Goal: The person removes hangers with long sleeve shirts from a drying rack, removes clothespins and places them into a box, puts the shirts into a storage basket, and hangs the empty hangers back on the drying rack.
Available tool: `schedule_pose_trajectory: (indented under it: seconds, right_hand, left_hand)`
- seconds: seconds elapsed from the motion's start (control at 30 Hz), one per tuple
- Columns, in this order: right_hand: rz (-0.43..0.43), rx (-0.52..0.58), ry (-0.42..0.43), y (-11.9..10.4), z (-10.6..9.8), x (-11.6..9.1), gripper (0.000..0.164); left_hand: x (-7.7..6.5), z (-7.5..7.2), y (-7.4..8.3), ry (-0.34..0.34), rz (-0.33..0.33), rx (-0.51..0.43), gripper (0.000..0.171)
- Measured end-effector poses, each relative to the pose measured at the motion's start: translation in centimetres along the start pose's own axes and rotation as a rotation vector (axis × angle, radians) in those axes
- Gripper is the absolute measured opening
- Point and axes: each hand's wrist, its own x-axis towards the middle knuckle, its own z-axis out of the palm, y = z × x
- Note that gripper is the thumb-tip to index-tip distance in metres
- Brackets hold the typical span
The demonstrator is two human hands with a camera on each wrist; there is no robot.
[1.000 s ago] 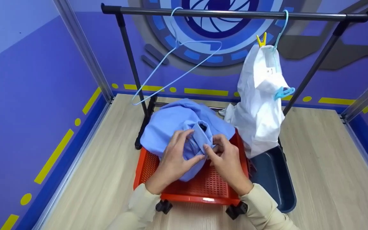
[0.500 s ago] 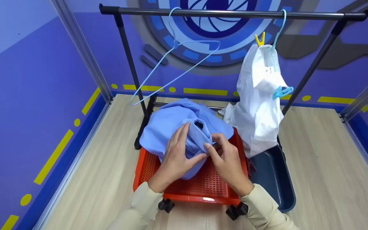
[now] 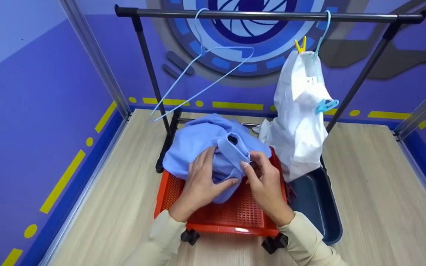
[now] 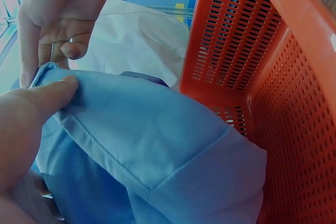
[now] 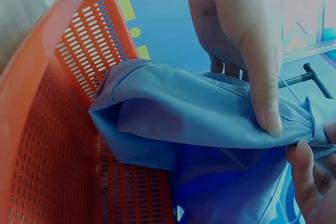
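Blue garment (image 3: 194, 138) is bunched in/over your red basket (image 3: 231, 229). Your R hand (image 3: 266, 181) pinches its stitched band (image 3: 233, 152) b/w thumb & fingertips; your L hand (image 3: 200, 177) curves round the garment next to it, thumb spread wide. Step's prob. straightening the band; next move likely needs a firm R pinch w/ L fingers smoothing the fold.

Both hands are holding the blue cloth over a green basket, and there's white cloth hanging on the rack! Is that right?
Not quite: the basket isn't green, it's red, as the head view shows. The rest is right: the left hand and right hand hold the blue cloth over it, and white cloth hangs on the rack.
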Motion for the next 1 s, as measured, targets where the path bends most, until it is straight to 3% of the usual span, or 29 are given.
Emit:
schedule_pose_trajectory:
  seconds: [0.13,0.27,0.43,0.77,1.0]
  right_hand:
    - [-0.005,-0.019,-0.004,-0.6,-0.1,0.1,0.017]
    - [0.021,-0.018,-0.026,1.0,0.1,0.0,0.019]
    - [-0.014,-0.015,-0.073,2.1,0.2,-0.2,0.022]
    - [-0.218,-0.051,-0.182,2.5,-0.1,0.0,0.031]
    - [-0.312,-0.021,-0.324,2.2,-0.3,0.4,0.029]
  left_hand:
    - [0.2,-0.2,0.2,0.064,0.043,-0.02,0.111]
    - [0.4,-0.3,0.9,0.136,0.115,-0.037,0.115]
    - [0.8,-0.3,1.4,0.181,0.184,-0.051,0.113]
    - [0.9,-0.2,1.3,0.173,0.226,-0.14,0.105]
    - [1.0,-0.1,1.3,0.155,0.264,-0.198,0.087]
